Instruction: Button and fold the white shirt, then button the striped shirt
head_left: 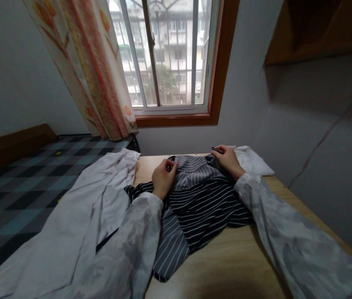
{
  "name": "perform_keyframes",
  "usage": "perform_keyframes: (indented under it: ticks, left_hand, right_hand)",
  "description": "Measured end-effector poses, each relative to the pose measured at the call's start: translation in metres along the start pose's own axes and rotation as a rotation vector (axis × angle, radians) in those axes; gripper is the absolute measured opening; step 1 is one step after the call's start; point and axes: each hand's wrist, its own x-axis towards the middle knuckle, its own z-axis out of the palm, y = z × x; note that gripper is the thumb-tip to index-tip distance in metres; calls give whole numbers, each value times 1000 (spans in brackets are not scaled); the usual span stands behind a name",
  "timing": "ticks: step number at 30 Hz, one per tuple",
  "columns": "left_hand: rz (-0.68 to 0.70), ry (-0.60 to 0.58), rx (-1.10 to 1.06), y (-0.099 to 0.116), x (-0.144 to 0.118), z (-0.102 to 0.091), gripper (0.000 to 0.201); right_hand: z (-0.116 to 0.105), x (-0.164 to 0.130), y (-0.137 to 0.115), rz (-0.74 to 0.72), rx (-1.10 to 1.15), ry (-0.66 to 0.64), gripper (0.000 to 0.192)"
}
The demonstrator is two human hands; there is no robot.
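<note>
A black striped shirt point(207, 203) lies crumpled on the wooden table, its greyer inner side point(191, 168) turned up at the far end. What looks like a sleeve point(171, 245) trails toward me on the left. My left hand point(164, 178) is closed, thumb and fingers pinching the shirt's far left edge. On the far right, my right hand point(227, 160) pinches another part of that edge, a dark fold showing at the fingertips. Between the hands the cloth lies loosely wrinkled.
White cloth point(101, 195) is heaped along the table's left side, next to a bed with a checked cover point(32, 182). A folded white cloth point(253, 161) lies behind my right hand. The wooden table point(225, 265) stands before a window point(176, 54) and a curtain point(91, 70).
</note>
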Motion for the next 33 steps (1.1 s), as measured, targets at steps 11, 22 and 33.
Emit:
perform_keyframes:
  ticks: [11, 22, 33]
  left_hand:
    - [-138, -302, -532, -5, -25, 34, 34]
    - [-103, -273, -528, 2, -28, 32, 37]
    - [-65, -291, -549, -1, -27, 34, 38]
  right_hand:
    - [70, -90, -11, -27, 365, -155, 38]
    - [67, -93, -12, -144, 314, -157, 26]
    - [68, -94, -11, -144, 260, -146, 22]
